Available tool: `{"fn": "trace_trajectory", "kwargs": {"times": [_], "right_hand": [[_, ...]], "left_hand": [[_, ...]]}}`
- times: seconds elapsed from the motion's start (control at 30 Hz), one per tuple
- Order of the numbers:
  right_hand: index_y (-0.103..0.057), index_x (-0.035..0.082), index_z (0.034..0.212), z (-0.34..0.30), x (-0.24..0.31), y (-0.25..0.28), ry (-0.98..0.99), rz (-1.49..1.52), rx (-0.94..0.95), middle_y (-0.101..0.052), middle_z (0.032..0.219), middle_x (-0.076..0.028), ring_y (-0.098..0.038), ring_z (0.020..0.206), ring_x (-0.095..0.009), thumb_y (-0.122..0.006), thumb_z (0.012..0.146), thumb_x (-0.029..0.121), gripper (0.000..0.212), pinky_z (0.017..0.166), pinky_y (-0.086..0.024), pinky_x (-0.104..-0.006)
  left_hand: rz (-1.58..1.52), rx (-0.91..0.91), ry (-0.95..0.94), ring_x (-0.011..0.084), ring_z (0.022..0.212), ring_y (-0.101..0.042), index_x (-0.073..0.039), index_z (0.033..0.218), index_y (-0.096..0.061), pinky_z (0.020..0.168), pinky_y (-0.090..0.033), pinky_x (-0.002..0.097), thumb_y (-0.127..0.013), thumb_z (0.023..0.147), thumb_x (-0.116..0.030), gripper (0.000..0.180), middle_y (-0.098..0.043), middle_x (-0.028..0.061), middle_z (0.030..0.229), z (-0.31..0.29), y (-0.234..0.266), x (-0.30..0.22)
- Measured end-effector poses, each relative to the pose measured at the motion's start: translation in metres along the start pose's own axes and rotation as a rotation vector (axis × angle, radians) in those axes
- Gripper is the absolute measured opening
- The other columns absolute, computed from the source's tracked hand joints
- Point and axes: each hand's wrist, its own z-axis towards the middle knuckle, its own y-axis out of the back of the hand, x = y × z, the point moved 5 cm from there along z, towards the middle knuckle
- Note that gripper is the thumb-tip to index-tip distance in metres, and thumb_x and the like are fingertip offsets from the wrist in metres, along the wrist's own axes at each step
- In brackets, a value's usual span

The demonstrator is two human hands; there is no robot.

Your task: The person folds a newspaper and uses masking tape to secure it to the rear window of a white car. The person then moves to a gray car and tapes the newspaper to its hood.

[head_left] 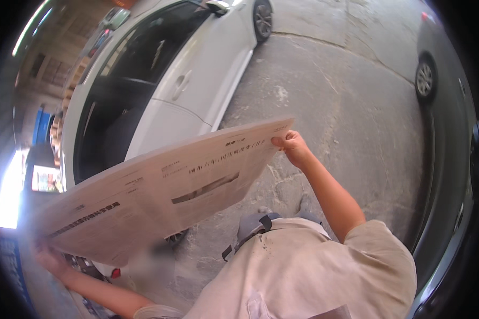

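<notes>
In the head view, a large printed paper newspaper (149, 210) is spread before a glossy white car (197, 69), hiding part of its side. Right of this car, the right hand (294, 148) pinches the newspaper's edge with bent fingers; below the car, the blurred left hand (53, 261) is closed on the newspaper's other end.

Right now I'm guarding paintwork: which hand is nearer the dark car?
Right hand: left of the dark car, gripping the newspaper. Left hand: farther left, at the newspaper's opposite edge.
</notes>
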Motion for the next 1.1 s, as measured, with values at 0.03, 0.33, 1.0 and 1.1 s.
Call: {"fn": "trace_trajectory", "kwargs": {"times": [0.03,0.33,1.0,1.1], "right_hand": [[-0.079,0.004,0.104,0.016,0.006,-0.009,0.028,-0.027,-0.015,-0.078,0.098,-0.003,-0.067,0.091,-0.013,-0.087,0.085,0.023,0.028,0.083,-0.05,-0.0321],[-0.079,-0.001,0.103,0.132,0.079,-0.125,0.282,-0.534,-0.105,-0.077,0.099,-0.005,-0.067,0.092,-0.013,-0.085,0.084,0.01,0.023,0.088,-0.05,-0.0299],[-0.08,-0.002,0.098,0.27,0.079,-0.254,0.55,-0.818,0.033,-0.076,0.09,-0.003,-0.063,0.083,-0.011,-0.082,0.087,0.012,0.018,0.076,-0.049,-0.0282],[-0.079,-0.003,0.101,0.295,0.066,-0.271,0.552,-0.853,0.078,-0.076,0.094,-0.007,-0.066,0.088,-0.016,-0.08,0.088,0.014,0.022,0.082,-0.05,-0.031]], "left_hand": [[-0.004,-0.035,0.048,0.02,0.109,-0.066,0.004,0.128,-0.063,0.096,-0.053,0.0339,-0.067,0.1,-0.007,0.03,-0.07,0.0107,0.119,-0.008,0.014,0.035],[-0.318,-0.388,0.321,0.0094,0.093,-0.065,-0.001,0.11,-0.069,0.084,-0.05,0.0226,-0.074,0.098,-0.007,0.015,-0.073,0.0034,0.104,-0.128,-0.033,0.249],[-0.169,-0.668,0.615,0.0111,0.101,-0.065,0.002,0.12,-0.071,0.092,-0.047,0.0281,-0.074,0.1,-0.014,0.026,-0.074,0.0056,0.112,-0.193,-0.037,0.313],[-0.136,-0.746,0.654,0.0109,0.101,-0.064,0.002,0.122,-0.07,0.092,-0.047,0.0284,-0.073,0.1,-0.013,0.027,-0.074,0.0044,0.111,-0.208,-0.04,0.308]]}}
